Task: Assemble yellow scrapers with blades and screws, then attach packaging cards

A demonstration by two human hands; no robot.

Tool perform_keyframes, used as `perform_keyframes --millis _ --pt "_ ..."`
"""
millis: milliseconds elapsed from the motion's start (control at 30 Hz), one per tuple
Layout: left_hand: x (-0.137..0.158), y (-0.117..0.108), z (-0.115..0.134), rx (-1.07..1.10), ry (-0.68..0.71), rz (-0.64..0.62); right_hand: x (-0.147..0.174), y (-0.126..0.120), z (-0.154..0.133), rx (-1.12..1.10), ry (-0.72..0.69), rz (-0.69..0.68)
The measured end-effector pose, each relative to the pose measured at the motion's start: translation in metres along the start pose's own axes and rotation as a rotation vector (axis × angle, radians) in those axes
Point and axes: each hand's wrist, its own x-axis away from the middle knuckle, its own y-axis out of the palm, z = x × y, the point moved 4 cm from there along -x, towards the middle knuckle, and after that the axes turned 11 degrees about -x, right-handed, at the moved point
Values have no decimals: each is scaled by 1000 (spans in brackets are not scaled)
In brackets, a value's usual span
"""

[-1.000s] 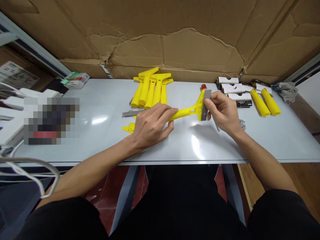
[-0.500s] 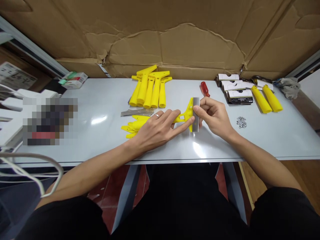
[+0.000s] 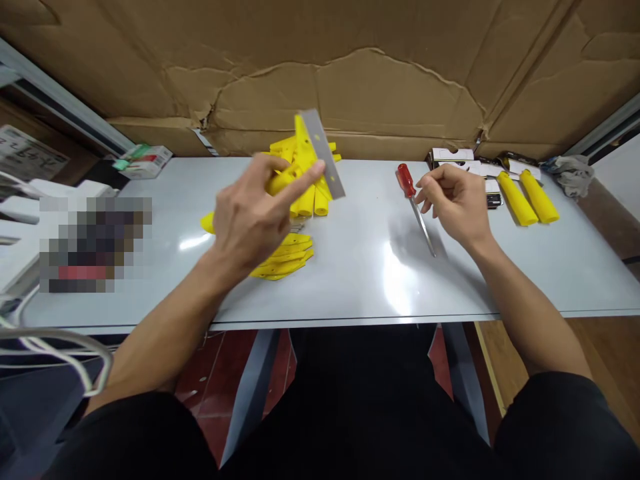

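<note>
My left hand (image 3: 255,210) is raised over the table, closed around a yellow scraper (image 3: 303,155). Its index finger reaches along the head and presses a flat metal blade (image 3: 320,150) against it. To the right, my right hand (image 3: 457,200) hovers with loosely curled fingers, and nothing shows between them. Just left of its fingertips lies a screwdriver (image 3: 406,179) with a red handle and a bare metal shaft. Yellow blade covers (image 3: 287,257) lie piled under my left hand. Behind the held scraper, more yellow scraper handles (image 3: 320,200) are partly hidden.
Two yellow handles (image 3: 517,200) lie at the right beside small black-and-white boxes (image 3: 453,157). A crumpled grey plastic bag (image 3: 573,177) sits at the far right. A small carton (image 3: 147,162) and white cables (image 3: 60,353) are at the left. Cardboard (image 3: 350,87) lines the back.
My left hand has lifted the scraper and blade up and to the left. My right hand has left the blade and moved right, now hiding the small pile of screws.
</note>
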Motion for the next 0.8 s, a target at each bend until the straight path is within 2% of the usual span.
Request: perform_keyframes --millis 67,100,167,233,333,433,533,633,700,800 --pt "-4 1 -18 68 -105 -24 6 15 4 110 -69 -103" --pt "-5 3 -24 90 -140 -32 11 26 3 181 -146 -183" --pt "-7 7 -30 92 -157 -38 28 52 -2 320 -370 -370" --pt "-8 12 -26 53 -105 -26 48 76 -8 416 -610 -515" --pt "-7 19 -17 38 -30 0 66 107 -14 501 -834 -606" --pt "-6 24 -14 70 -22 -7 67 141 -20 574 -947 -643" --pt "-5 28 -18 70 -35 -13 61 180 -28 647 -996 -710" --pt "-5 30 -21 60 -29 27 54 211 -32 708 -876 -798" --pt "-5 30 -20 20 -15 27 53 219 -31 729 -789 -844" --pt "-5 32 -18 -48 -14 -44 51 215 -29 706 -760 -819"
